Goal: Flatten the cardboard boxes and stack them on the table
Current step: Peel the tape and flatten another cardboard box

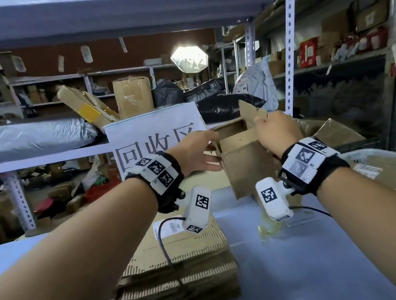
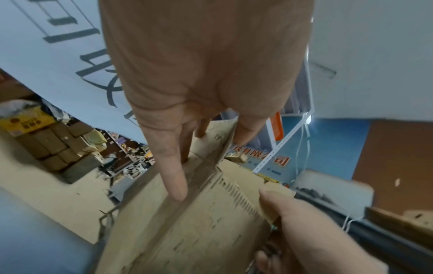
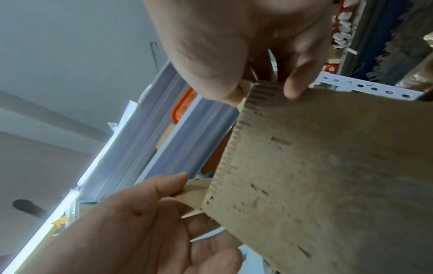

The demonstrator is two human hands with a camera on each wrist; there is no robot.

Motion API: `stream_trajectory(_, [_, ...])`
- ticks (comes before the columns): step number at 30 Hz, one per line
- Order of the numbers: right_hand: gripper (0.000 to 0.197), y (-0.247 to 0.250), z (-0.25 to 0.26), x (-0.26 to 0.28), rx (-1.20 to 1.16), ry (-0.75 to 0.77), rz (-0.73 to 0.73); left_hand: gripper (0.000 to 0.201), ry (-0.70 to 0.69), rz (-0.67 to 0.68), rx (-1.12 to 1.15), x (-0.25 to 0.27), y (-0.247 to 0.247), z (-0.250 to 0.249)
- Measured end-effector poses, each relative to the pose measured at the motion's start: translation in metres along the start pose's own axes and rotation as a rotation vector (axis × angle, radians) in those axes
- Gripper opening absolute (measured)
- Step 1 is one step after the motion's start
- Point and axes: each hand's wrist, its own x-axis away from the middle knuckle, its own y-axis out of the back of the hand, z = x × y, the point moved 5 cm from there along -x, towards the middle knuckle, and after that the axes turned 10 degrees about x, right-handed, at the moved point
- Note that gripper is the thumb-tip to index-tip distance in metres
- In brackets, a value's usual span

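A small brown cardboard box [image 1: 247, 165], open at the top with one flap standing up, hangs in the air above the table [image 1: 305, 267]. My left hand [image 1: 213, 147] holds its left edge, thumb on top and fingers below; the left wrist view shows the cardboard wall [image 2: 187, 231] between thumb and fingers. My right hand [image 1: 265, 127] pinches the box's upper right corner, and in the right wrist view the thumb and a fingertip [image 3: 295, 89] clamp the cardboard [image 3: 328, 176]. A stack of flattened boxes [image 1: 177, 267] lies on the table below my left wrist.
A white sign with black characters [image 1: 154, 135] leans behind the box. A perforated shelf post [image 1: 288, 43] rises just beyond my right hand. A pale bin [image 1: 380, 152] with more cardboard sits at the right. Crumpled clear tape [image 1: 269, 228] lies on the table.
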Motion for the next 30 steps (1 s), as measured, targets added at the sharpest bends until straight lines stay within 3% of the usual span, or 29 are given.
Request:
stream_trajectory(9, [0.04,0.027,-0.004,0.062,0.026,0.054,-0.163,0.055,-0.044,0.171,-0.018,0.06,0.005,0.016])
stream_trajectory(13, [0.038,0.03,0.004,0.081,-0.044,0.108,-0.171,0.061,-0.121,0.046,0.05,0.08,0.03,0.008])
stream_trajectory(17, [0.025,0.027,0.024,0.092,-0.171,0.237,-0.099,0.085,-0.256,-0.129,0.198,0.095,0.066,-0.002])
stream_trajectory(21, [0.012,0.023,0.041,0.101,-0.407,0.334,-0.022,0.076,-0.315,-0.238,0.083,0.106,0.101,-0.003])
stream_trajectory(27, [0.029,0.016,0.051,0.115,-0.678,0.352,0.046,0.097,-0.244,-0.25,-0.008,0.137,0.125,0.019])
stream_trajectory(30, [0.054,-0.006,0.047,0.133,-0.889,0.214,0.092,0.099,-0.292,-0.227,-0.059,0.153,0.125,0.031])
